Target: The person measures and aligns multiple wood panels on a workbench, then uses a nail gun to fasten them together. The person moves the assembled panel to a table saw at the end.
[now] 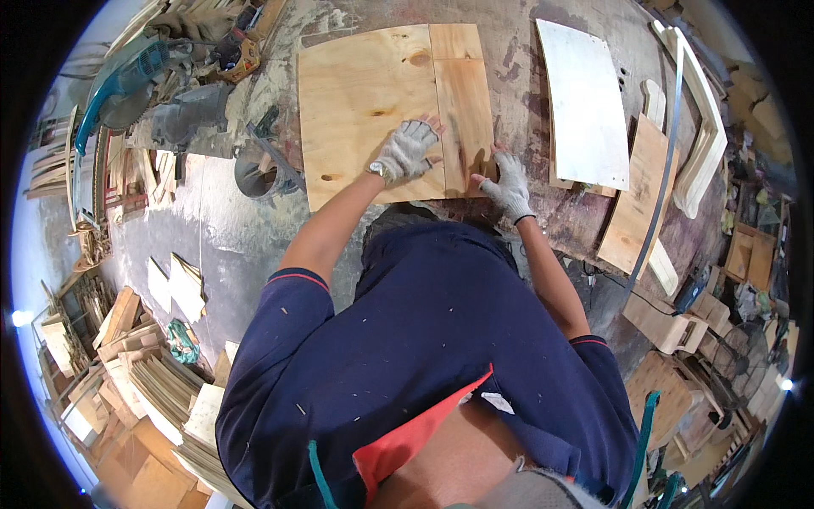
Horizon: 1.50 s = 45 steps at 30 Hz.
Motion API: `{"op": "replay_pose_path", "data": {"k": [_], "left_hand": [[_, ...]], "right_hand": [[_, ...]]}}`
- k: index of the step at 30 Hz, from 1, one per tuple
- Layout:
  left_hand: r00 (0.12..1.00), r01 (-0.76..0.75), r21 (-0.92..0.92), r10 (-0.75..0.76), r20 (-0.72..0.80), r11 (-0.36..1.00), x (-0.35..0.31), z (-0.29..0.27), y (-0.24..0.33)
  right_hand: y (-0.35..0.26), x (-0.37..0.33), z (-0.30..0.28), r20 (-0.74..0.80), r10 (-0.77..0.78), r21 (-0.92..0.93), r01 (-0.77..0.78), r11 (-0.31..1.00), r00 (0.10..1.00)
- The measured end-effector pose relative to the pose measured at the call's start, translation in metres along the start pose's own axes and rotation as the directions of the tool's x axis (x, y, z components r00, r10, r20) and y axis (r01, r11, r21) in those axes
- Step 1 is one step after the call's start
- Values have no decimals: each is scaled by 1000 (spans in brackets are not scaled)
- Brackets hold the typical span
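A large square plywood panel (365, 93) lies flat on the worktable in front of me. Along its right side runs a narrower strip of wood (462, 93), with a straight seam between the two. My left hand (405, 151), in a pale fingerless glove, rests on the panel close to the seam, fingers stretched and thumb apart. At the strip's near right edge is my right hand (509, 187), gloved the same way. Its thumb lies over the strip and its fingers reach along the edge, apart from the thumb.
A white board (585, 106) and a wood plank (640, 195) lie to the right, beside a long thin metal strip (667, 161) and curved frame pieces (699, 127). At far left stands a blue circular saw (127, 93). Stacked wood offcuts (161, 390) fill the lower left.
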<state>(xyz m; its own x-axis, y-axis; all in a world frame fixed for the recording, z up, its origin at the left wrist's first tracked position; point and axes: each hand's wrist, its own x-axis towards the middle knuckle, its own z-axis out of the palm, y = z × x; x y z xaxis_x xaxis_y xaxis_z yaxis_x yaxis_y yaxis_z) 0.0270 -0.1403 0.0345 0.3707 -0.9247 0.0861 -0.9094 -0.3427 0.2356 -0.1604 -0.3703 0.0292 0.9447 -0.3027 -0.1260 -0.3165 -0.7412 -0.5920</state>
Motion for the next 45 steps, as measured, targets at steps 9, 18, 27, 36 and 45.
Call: {"op": "replay_pose_path", "data": {"k": [9, 18, 27, 36, 45], "left_hand": [[994, -13, 26, 10, 107, 1000, 26, -3, -19], [992, 2, -12, -1, 127, 1000, 31, -1, -17], [987, 16, 24, -20, 158, 1000, 26, 10, -24], [988, 10, 25, -14, 152, 1000, 34, 5, -23], [984, 18, 6, -19, 180, 1000, 35, 5, -17]], "right_hand": [[-29, 29, -6, -117, 194, 207, -167, 964, 974], [-45, 28, -30, 29, 173, 182, -175, 968, 984], [35, -42, -74, -673, 656, 568, -329, 754, 343], [160, -18, -153, -37, 893, 981, -153, 117, 449], [202, -1, -244, -589, 760, 795, 26, 606, 275]]}}
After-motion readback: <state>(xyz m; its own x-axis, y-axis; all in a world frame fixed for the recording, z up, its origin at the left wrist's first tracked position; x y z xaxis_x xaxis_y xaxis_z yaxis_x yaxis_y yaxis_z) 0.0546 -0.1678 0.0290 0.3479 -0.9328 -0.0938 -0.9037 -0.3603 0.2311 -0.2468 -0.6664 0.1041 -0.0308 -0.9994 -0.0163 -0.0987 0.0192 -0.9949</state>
